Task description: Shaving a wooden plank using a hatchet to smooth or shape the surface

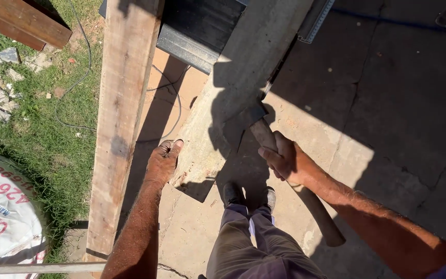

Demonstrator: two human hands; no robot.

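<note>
Hatchet poised beside an upright plank

The right hand [286, 161] is clamped around the worn wooden-handled hatchet [264, 135], its grey blade low over the concrete ledge [243, 67]. The left hand [163, 161], fingers together and flat, steadies the tall rough wooden plank [122, 113]. Any stroke calls for a firm plank. A white printed sack [3, 217] lies on the grass [63, 139], its contents hidden.

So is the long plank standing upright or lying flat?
Upright, roughly. The plank rises toward the camera from the ground beside the grass, steadied by the left hand.
</note>
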